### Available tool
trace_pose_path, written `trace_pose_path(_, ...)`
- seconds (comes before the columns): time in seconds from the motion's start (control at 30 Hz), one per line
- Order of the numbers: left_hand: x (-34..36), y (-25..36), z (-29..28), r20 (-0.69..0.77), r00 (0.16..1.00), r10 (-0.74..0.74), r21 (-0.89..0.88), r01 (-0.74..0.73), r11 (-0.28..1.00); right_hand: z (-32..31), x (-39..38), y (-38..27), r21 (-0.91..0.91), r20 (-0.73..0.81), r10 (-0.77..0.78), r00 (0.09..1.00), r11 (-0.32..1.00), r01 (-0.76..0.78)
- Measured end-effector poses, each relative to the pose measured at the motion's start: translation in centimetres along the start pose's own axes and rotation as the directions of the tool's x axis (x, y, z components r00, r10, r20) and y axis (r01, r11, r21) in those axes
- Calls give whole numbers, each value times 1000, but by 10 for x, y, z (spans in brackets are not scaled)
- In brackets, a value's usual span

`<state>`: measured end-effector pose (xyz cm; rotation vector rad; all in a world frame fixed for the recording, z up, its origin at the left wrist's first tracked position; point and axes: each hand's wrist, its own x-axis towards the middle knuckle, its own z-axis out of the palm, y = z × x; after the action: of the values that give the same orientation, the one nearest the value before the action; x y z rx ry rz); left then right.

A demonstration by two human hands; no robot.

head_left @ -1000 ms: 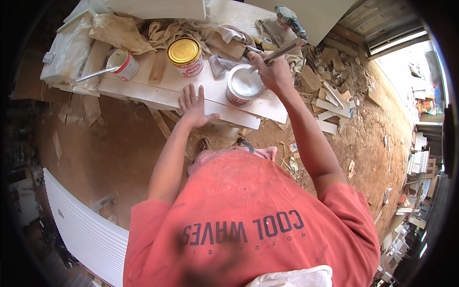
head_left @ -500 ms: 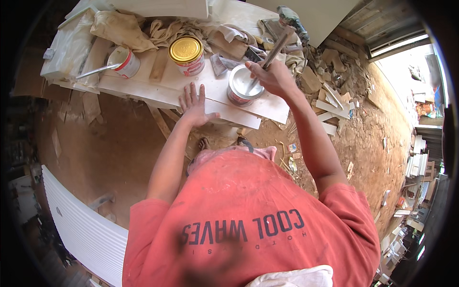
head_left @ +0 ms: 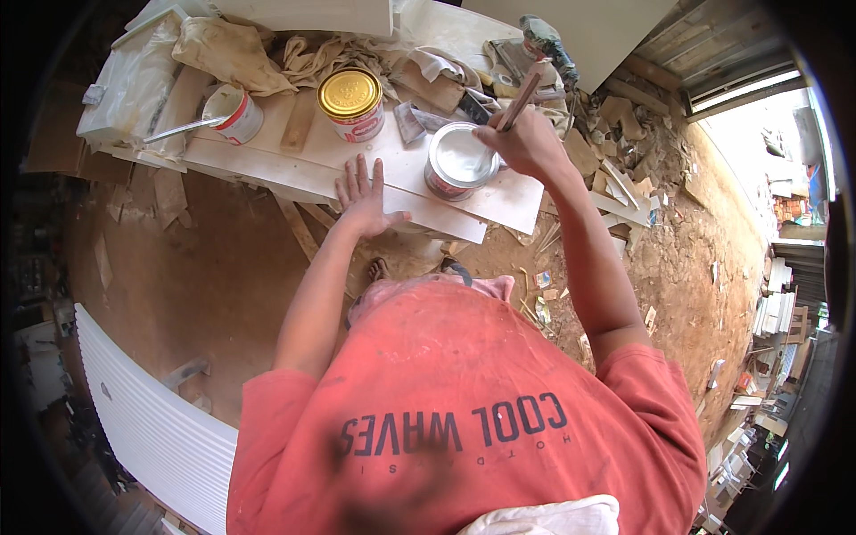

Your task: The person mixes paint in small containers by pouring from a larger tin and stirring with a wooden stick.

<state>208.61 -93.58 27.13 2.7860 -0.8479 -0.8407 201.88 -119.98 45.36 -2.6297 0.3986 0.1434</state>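
My right hand [head_left: 528, 143] is closed round a flat brownish stick [head_left: 521, 100]. The stick slants, with its upper end above my fist and its lower end in an open can [head_left: 446, 183] of white, paint-like liquid. That can stands near the right end of the white board-topped bench [head_left: 267, 171]. My left hand [head_left: 364, 198] lies flat at the bench's front edge, fingers spread, holding nothing. Beyond it stands a can with a gold lid [head_left: 349, 98], closed. Farther left, an open red-and-white tub [head_left: 241, 125] has a flat-bladed tool [head_left: 183, 130] resting across its rim.
Crumpled cloths [head_left: 312, 61] and a power tool [head_left: 546, 43] crowd the back of the bench. A flat wood strip [head_left: 298, 125] lies between the tub and the lidded can. Offcuts [head_left: 620, 192] litter the dirt floor at right. A white ribbed panel [head_left: 152, 419] is at lower left.
My right hand has shifted slightly right with the stick, which now leans differently over the open can. My left hand stays in place on the bench edge.
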Motion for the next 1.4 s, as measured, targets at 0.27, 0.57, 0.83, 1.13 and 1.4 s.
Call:
trace_pose_path(0.27, -1, -2, 2, 2, 1000, -3, 17, 3, 1000, 22, 2, 2, 176, -35, -84, 996, 980, 88)
trace_pose_path(0.57, 2, -3, 2, -1, 1000, 0, 18, 0, 1000, 28, 6, 3, 214, -101, -170, 980, 959, 188)
trace_pose_path(0.83, 2, 0, 2, 6, 1000, -6, 11, 6, 1000, 18, 14, 6, 190, -209, 6, 978, 981, 35)
trace_pose_path(1.13, 0, 0, 0, 3, 1000, 4, -12, -4, 1000, 3, 13, 13, 51, -96, 44, 994, 998, -40)
trace_pose_path(1.4, 1, -3, 2, -14, 1000, 15, -12, -15, 1000, 10, 5, 1, 178, 33, -40, 999, 983, 34)
